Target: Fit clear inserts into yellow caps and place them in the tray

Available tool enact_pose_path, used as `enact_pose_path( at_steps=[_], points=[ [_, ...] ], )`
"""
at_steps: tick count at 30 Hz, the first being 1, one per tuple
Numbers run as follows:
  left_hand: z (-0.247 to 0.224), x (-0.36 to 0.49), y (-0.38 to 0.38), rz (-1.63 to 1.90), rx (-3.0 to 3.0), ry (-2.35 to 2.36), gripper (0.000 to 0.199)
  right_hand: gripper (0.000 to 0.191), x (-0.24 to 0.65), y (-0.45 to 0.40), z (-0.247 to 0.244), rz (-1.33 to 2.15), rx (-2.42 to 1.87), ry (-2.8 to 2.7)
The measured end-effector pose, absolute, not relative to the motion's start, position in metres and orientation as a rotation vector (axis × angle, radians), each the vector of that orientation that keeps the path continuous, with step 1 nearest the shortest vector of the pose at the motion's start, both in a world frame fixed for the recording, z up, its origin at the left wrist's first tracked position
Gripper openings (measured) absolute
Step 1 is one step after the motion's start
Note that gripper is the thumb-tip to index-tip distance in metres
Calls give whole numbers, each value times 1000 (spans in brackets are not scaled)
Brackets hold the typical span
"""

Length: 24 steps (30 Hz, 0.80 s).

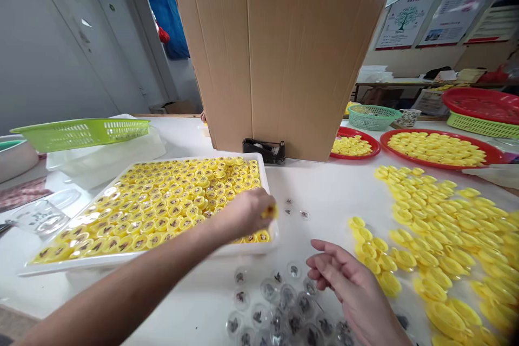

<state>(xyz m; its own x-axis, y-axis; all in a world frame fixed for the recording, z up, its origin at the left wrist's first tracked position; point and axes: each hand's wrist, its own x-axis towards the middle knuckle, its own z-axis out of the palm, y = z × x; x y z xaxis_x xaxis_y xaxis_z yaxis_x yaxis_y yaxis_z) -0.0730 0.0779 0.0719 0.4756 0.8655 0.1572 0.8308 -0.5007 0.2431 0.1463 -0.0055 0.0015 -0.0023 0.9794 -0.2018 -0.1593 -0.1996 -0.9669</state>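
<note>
My left hand point(253, 210) is closed around a round yellow piece point(269, 212) at the right edge of a white tray point(264, 173). That tray is filled with many yellow discs point(162, 203) bearing dark printed pictures. Over the white table, my right hand point(344, 278) has its fingers stretched out and slightly curled, with nothing seen in it. Below and left of it lie clear round discs point(259, 313) with dark pictures, some overlapping. Loose yellow pieces point(438, 254) with small tabs spread over the table to the right.
A large cardboard sheet point(292, 59) stands upright behind a black tape dispenser point(264, 150). Red trays point(492, 154) with yellow pieces sit at the back right, near a green basket point(373, 117). A lime-green basket point(85, 134) rests on a translucent container point(109, 159) at left.
</note>
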Motion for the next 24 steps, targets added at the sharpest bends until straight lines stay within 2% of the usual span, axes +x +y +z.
enact_pose_path(
  at_steps=[5,10,18,24],
  points=[
    [84,-137,167,390,2358,2032,26,47,161,4,-16,1328,-1333,-955],
    [69,-165,212,353,2190,2250,44,41,158,7,-21,1263,-1324,-962],
    [38,-158,232,285,2250,2294,31,42,152,7,-23,1184,-1364,-928],
    [37,-166,234,225,2314,2336,34,38,159,6,-30,1154,-1383,-969]
  ],
)
